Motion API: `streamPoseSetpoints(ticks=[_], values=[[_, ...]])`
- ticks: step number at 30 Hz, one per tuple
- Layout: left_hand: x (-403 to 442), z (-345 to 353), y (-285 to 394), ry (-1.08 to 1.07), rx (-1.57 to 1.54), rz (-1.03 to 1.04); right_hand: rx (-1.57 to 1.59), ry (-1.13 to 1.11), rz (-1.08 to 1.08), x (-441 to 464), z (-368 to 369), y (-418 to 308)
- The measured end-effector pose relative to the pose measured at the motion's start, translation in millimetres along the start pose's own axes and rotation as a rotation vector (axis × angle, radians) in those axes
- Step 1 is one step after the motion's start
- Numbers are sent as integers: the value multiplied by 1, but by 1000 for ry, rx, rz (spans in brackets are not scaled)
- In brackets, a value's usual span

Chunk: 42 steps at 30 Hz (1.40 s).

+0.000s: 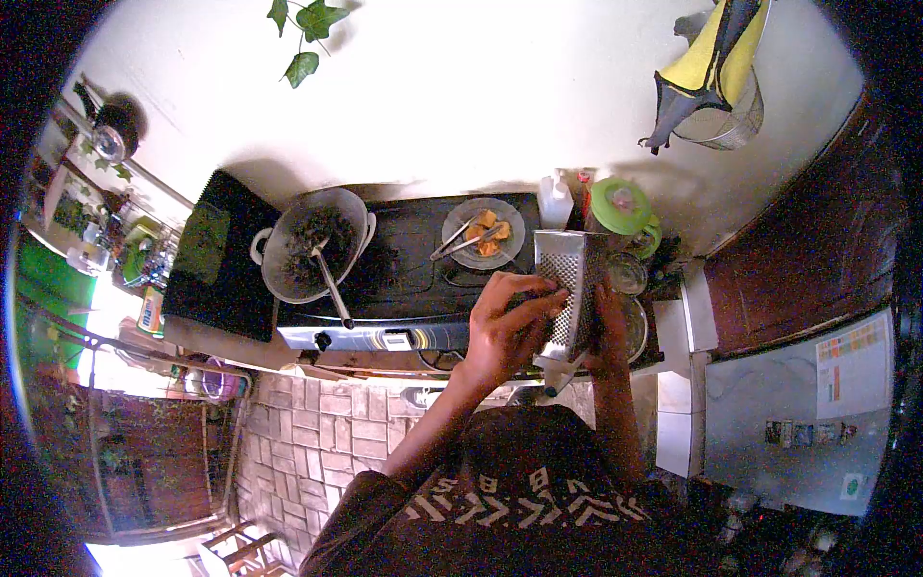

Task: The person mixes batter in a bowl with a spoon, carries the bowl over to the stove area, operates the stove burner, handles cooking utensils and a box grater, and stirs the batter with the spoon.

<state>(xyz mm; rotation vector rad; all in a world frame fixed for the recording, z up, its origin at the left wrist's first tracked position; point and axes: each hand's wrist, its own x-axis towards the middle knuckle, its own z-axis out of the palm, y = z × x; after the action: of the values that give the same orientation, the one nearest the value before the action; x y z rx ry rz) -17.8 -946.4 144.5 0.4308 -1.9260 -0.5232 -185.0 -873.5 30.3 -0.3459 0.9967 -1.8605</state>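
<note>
A metal box grater (565, 298) is held up at the right end of the stove. My left hand (514, 322) lies against its near face, fingers bent and pressed together at the holes; whatever they hold, if anything, is hidden. On the grater's right side my right hand (608, 322) grips it, partly in shadow. Behind and left of the grater, a plate (459, 252) holds orange-brown pieces (487, 231) with metal tongs (460, 246) lying across them.
A wok (281, 252) with dark food and a ladle (332, 287) sits on the stove's left burner. Beside the grater stand a white bottle (555, 200), a green-lidded container (620, 206) and a glass jar (628, 274). A black mat (226, 255) lies left.
</note>
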Motion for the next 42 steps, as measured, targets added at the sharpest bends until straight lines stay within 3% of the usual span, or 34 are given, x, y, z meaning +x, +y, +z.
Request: streamPoseSetpoints(ticks=[1, 2, 4, 6, 10, 13, 15, 18, 25, 28, 30, 34, 37, 39, 42], values=[[0, 0, 0, 0, 0, 1, 1, 0, -1, 2, -11, 4], [0, 0, -1, -5, 1, 1, -478, -131, -393, 3, -24, 9], [0, 0, -2, -10, 1, 2, -956, -260, -786, -2, -8, -2], [0, 0, -1, -20, 9, -19, 104, -112, 29, -8, 24, -16], [-4, 3, -9, -10, -61, -20, 120, -66, 41, -9, 30, -16], [-6, 7, -10, 40, -86, -137, 155, -98, 67, -11, 35, -20], [-7, 11, -8, 85, -487, -574, 178, -118, 87, -12, 37, -21], [-11, 15, -20, 0, -647, -704, 164, -121, 85, -12, 39, -18], [-4, 8, -11, -142, -940, -767, 18, -129, 23, -10, 39, -11], [-7, 10, -14, -127, -794, -715, -87, -139, -32, -10, 41, -6], [-4, 7, -12, -206, -910, -861, -164, -147, -83, -10, 42, -4], [-2, 6, -5, -123, -954, -850, -318, -161, -189, -10, 46, -6], [-3, 6, -6, -133, -797, -804, -418, -187, -270, -17, 54, -15], [-7, 8, -13, -139, -617, -606, -457, -225, -319, -24, 64, -24], [-7, 8, -12, -124, -581, -613, -400, -361, -166, -30, 78, -40]])
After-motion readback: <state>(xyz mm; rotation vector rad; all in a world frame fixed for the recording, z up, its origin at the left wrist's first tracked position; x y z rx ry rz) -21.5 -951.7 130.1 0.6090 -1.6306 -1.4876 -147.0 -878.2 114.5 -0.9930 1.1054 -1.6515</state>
